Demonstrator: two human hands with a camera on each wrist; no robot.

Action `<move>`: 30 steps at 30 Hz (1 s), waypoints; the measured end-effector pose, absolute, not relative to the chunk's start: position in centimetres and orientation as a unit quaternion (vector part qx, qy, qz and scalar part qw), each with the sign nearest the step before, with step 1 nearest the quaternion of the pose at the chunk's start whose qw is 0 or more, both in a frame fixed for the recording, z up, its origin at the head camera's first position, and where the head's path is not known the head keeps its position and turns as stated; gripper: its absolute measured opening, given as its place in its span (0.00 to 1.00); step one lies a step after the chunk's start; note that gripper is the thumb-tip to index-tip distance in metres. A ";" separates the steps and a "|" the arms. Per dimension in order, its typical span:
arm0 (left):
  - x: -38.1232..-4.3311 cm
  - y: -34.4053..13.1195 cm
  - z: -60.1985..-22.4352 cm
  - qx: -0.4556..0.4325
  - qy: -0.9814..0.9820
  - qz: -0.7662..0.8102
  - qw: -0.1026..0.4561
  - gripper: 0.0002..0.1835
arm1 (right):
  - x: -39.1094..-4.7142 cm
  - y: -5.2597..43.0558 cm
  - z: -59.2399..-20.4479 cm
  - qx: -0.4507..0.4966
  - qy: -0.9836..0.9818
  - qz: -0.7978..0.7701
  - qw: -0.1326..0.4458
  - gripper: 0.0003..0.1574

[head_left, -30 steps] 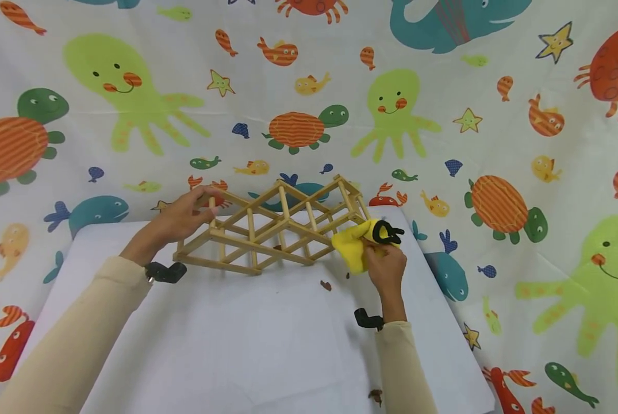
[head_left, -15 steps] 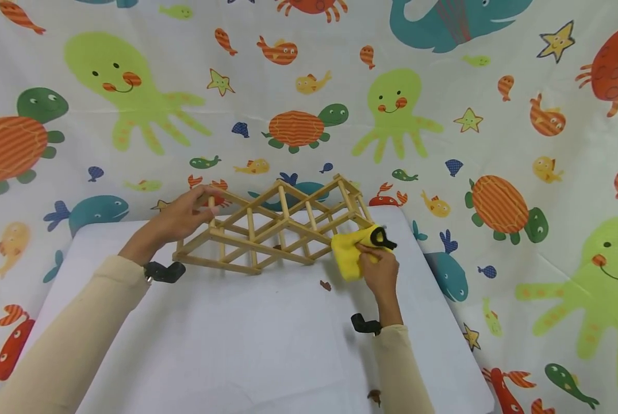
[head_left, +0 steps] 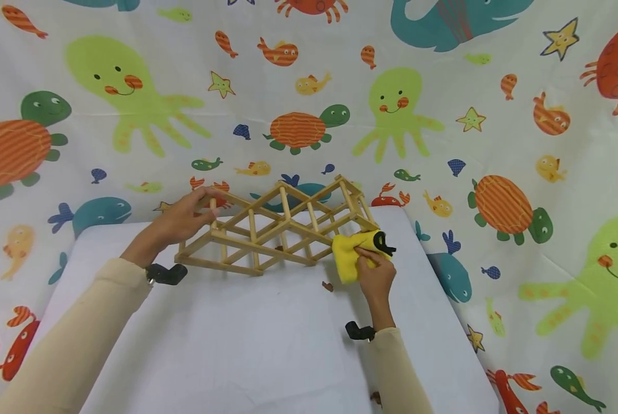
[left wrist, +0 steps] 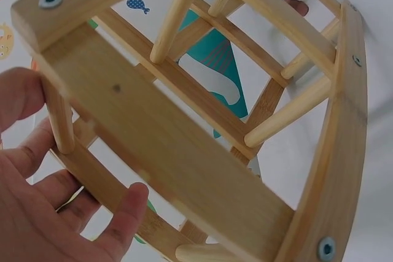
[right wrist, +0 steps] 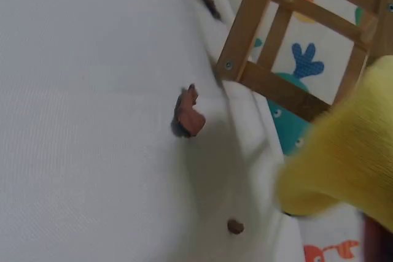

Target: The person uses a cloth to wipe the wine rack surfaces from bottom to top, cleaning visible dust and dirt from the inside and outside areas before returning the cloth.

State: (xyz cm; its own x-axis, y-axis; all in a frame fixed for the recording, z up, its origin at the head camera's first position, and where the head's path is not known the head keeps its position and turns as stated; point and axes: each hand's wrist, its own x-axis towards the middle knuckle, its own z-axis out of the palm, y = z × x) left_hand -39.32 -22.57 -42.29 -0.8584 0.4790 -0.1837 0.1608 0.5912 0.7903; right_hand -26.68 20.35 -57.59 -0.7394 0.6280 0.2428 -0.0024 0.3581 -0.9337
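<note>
Rack (head_left: 286,223) at the far side of the white-covered desk (head_left: 267,339): the left hand (head_left: 181,218) grips its left end by a dowel (left wrist: 59,121), while the right hand (head_left: 377,277) pinches a yellow cloth (head_left: 346,261) at its right end. Brown bits (right wrist: 190,119) lie nearby on the desk; a sea-animal curtain (head_left: 184,69) hangs behind.
</note>
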 end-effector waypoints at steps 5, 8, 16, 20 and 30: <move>-39.4 -22.5 -42.1 0.191 0.870 0.413 0.190 0.27 | -27.0 20.5 -56.8 -0.195 -0.730 0.541 0.369 0.16; -39.3 -22.8 -42.1 0.180 0.871 0.415 0.192 0.27 | -27.6 20.7 -56.6 -0.184 -0.781 0.523 0.289 0.15; -39.2 -22.7 -42.3 0.189 0.866 0.420 0.192 0.26 | -27.1 21.8 -55.7 -0.174 -0.802 0.504 0.269 0.14; -39.3 -22.7 -42.2 0.183 0.868 0.418 0.194 0.26 | -27.1 21.4 -54.3 -0.148 -0.703 0.545 0.433 0.14; -39.1 -22.6 -42.0 0.173 0.874 0.413 0.190 0.27 | -28.5 19.3 -49.8 0.009 -0.749 0.531 0.397 0.19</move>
